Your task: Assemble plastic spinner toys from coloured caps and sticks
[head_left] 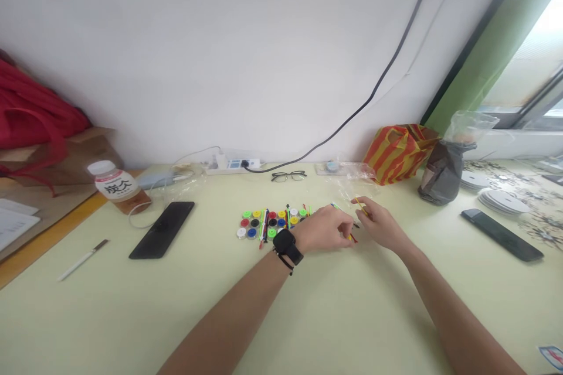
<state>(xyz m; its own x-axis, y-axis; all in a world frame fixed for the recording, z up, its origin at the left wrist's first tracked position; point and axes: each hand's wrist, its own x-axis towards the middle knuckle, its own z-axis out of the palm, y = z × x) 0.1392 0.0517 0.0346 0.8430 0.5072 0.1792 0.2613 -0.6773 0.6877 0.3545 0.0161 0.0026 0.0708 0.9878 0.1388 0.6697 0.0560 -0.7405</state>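
Yellow stick (pixel 361 206) sits pinched in the right grip (pixel 383 226).

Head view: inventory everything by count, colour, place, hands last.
Discs: over ten, mixed colours, centre
Sticks: several, mixed, among discs
Glasses: one, dark, behind discs
Bottle: one, white and amber, left
Phones: two, dark, left and right
Slim tool: one, white, left
Cloth bag: one, red, left
Box: one, brown, left
Striped bag: one, red-yellow, right
Plastic bag: one, grey, right
Flat rounds: two stacks, white, right
Small pieces: many, dark, right
Wrap: some, clear, by wall
Power strip: at least one, white, by wall
Cable: one, dark, across wall
Window: one, pale, right
Table: one, pale green, front
Watch: one, black, left wrist
Left hand: one, by sticks
Right hand: one, pinching yellow stick
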